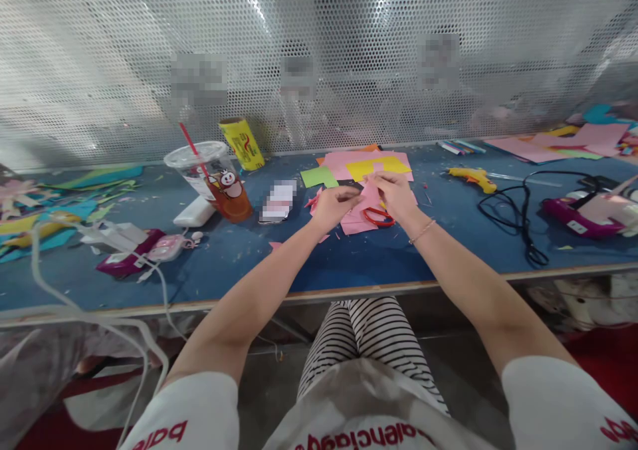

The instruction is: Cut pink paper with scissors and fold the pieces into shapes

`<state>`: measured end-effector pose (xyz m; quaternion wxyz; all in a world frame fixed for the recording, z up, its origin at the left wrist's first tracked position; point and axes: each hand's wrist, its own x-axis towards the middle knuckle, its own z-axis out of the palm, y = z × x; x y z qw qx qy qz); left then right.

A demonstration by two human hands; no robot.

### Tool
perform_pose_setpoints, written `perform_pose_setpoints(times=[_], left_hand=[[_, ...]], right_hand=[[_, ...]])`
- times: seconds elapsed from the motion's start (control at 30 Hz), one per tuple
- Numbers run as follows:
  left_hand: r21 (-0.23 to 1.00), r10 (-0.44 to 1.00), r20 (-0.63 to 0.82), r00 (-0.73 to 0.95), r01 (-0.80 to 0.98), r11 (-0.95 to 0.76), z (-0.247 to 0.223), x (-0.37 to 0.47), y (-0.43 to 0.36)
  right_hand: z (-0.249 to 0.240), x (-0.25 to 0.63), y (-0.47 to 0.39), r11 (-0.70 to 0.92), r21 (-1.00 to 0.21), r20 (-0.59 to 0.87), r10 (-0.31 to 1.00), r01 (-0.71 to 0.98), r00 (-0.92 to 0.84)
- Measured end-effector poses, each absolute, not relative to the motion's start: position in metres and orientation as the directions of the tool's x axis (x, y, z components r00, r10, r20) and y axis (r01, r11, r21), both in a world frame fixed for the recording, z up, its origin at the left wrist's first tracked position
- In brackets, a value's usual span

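Observation:
Above the blue table, a small piece of pink paper (369, 196) is between my two hands. My right hand (395, 194) pinches its upper right edge with thumb and fingertips. From the other side, the curled fingers of my left hand (333, 208) meet the paper's left edge. Just under the hands, red-handled scissors (379, 221) rest on more pink paper, their blades mostly hidden. Behind lie a yellow sheet (366, 169), a green sheet (318, 177) and larger pink sheets (339, 163). Crumpled pink scraps (313, 201) sit beside my left hand.
Left of my hands are a phone (279, 201), a plastic cup of brown drink (226, 194), a yellow can (242, 145) and a white power bank (194, 211). A yellow glue gun (473, 178) with a black cord (521, 221) lies right. A perforated metal screen (349, 58) stands behind.

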<state>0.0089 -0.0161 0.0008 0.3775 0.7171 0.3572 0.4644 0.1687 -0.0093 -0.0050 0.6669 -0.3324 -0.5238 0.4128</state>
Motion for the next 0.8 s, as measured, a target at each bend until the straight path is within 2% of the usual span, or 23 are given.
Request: perform_pose_setpoints(times=[0.07,0.23,0.33,0.4,0.47,0.6,0.7,0.8], left_hand=[[0.857,0.857,0.388,0.340,0.210,-0.471,0.001,0.009,-0.017],[0.888,0.867,0.366,0.339,0.152,-0.434,-0.001,0.007,-0.014],[0.916,0.889,0.370,0.271,0.056,-0.398,-0.002,0.007,-0.011],[0.920,0.897,0.379,0.228,0.009,-0.391,-0.002,0.006,-0.010],[0.917,0.897,0.394,0.199,-0.018,-0.399,-0.001,0.006,-0.009],[0.917,0.896,0.399,0.196,-0.093,-0.388,-0.001,0.006,-0.009],[0.930,0.911,0.352,0.215,-0.194,-0.313,0.000,0.008,-0.010],[0.933,0.921,0.317,0.227,-0.250,-0.260,0.000,0.009,-0.011]], right_hand=[[-0.004,0.167,-0.010,0.425,-0.882,0.413,0.905,-0.205,0.097],[0.001,0.181,-0.007,0.480,-0.863,0.427,0.860,-0.157,0.280],[0.001,0.182,-0.009,0.402,-0.914,0.391,0.908,-0.048,0.153],[0.000,0.178,-0.012,0.416,-0.905,0.419,0.907,0.091,0.025],[-0.001,0.174,-0.014,0.508,-0.827,0.515,0.856,0.241,-0.038],[-0.001,0.172,-0.017,0.607,-0.645,0.672,0.740,0.464,-0.033],[0.001,0.175,-0.019,0.675,-0.531,0.752,0.654,0.513,-0.082],[0.001,0.174,-0.022,0.690,-0.518,0.763,0.640,0.506,-0.091]])
